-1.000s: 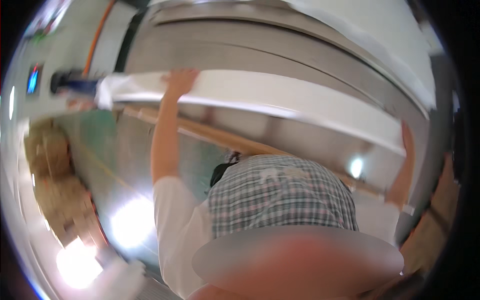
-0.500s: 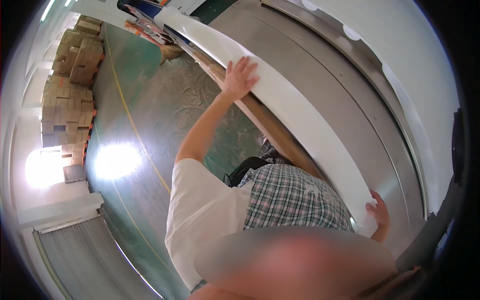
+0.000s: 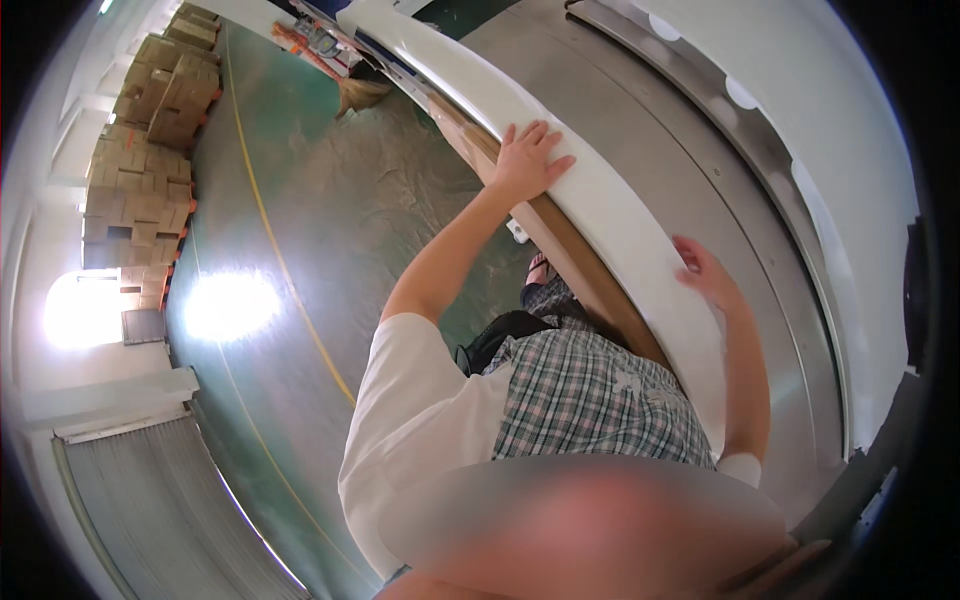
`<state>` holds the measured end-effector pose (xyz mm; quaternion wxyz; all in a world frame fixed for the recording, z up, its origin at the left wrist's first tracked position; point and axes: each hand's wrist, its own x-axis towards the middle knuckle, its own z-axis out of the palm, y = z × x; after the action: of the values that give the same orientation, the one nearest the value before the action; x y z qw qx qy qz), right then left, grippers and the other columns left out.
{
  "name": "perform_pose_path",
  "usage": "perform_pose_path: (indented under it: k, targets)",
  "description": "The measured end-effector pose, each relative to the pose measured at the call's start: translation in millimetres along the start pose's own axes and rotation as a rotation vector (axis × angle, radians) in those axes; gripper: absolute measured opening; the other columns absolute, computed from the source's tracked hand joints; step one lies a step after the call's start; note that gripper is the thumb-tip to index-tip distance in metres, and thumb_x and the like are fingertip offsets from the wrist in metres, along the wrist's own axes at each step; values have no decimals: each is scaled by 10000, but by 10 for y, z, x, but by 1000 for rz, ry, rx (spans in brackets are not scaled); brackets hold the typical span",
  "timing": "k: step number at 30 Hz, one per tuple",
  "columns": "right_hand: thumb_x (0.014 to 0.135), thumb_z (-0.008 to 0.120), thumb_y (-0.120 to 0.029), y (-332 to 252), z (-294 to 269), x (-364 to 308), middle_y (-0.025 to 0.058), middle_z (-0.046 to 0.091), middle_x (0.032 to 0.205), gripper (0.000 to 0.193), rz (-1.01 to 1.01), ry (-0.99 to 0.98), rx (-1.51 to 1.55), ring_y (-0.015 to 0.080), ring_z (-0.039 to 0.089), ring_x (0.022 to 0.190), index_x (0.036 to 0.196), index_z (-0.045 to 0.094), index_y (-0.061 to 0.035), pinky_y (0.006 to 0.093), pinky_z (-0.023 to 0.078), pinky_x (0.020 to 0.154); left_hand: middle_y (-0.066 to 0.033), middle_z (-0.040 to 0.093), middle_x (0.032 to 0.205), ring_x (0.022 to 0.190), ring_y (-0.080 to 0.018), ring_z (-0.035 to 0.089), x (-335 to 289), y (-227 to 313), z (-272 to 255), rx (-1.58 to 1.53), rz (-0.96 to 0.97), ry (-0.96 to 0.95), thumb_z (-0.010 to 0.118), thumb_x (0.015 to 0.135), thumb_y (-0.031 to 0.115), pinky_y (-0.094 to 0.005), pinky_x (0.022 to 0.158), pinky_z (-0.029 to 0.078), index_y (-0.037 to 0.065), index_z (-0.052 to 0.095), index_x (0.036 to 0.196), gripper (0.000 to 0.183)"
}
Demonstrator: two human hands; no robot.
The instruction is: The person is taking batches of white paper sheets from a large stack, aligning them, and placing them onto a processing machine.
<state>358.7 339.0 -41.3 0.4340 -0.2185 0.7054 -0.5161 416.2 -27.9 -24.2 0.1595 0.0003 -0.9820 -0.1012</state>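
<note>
A long white sheet or strip (image 3: 610, 200), smooth and slightly glossy, curves along the front of a grey metal machine bed (image 3: 690, 160). Spread flat, my left hand (image 3: 530, 162) rests on the strip's near edge, fingers apart. Over the strip's far edge, beside the metal surface, is my right hand (image 3: 712, 275). Its fingers are loosely bent, with the thumb a little apart from them, and no firm grip shows. A brown board or rail (image 3: 590, 265) runs under the strip, close to my checked apron (image 3: 590, 400).
A large white curved panel (image 3: 830, 100) stands beyond the metal bed. At the left, cardboard boxes (image 3: 135, 200) are stacked on pallets along the wall. A yellow line (image 3: 270, 225) crosses the green floor. A broom (image 3: 360, 94) lies near the machine's far end.
My right hand has moved forward along the strip, away from its near end, and its forearm now shows. My left hand stays flat on the strip. The view has shifted slightly.
</note>
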Motion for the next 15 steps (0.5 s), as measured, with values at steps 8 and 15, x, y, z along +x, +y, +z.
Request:
perform_pose_path:
  k: [8,15]
  targets:
    - [614,747,-167,-721,369,609,121,489,1201,788,148,-139,-260,214,455,1104,1285,360,-21,335,345,957,-107,591,997,966,-270,550,427,-637,-263,-302,-120,119,615,777,275,-392,877,407,70,586,987,295]
    - [507,818,-170,-482,296,474,105,518,1191,898,438,-202,-81,212,460,1110,1282,384,-42,344,343,964,-117,592,689,612,-237,547,1626,-3397,-552,-1069,-954,819,523,823,304,-350,544,427,8,586,813,303]
